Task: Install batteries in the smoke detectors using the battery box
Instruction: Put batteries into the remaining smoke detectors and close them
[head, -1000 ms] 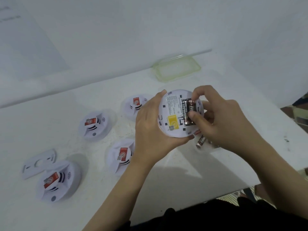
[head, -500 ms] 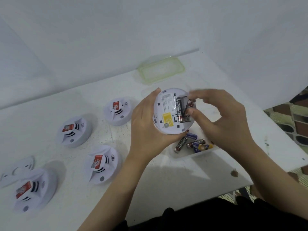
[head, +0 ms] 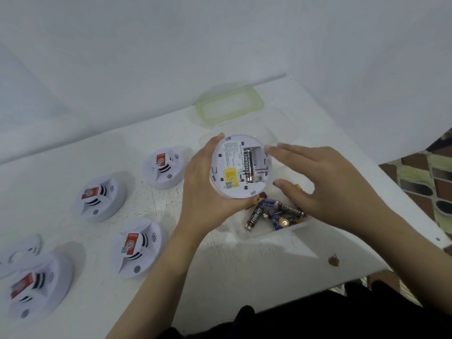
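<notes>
My left hand point(head: 203, 192) grips a white round smoke detector point(head: 230, 165), held back side up above the table. One black battery point(head: 248, 166) sits in the left slot of its compartment; the slot beside it shows bare metal. My right hand point(head: 320, 182) hovers just right of the detector with fingers straight and nothing in it, over the clear battery box point(head: 291, 230). Several loose batteries point(head: 276, 212) lie in the box.
Four more smoke detectors lie face up on the white table point(head: 244, 263): one point(head: 163, 168), another point(head: 99, 198), a third point(head: 137, 248) and one at the left edge point(head: 34, 285). A loose mounting plate point(head: 22, 253) lies far left. The box's green-rimmed lid point(head: 228, 106) lies at the back.
My right hand let go of the battery it was pressing into the compartment and drew back to the right with fingers spread. The view shifted, so everything appears further left.
</notes>
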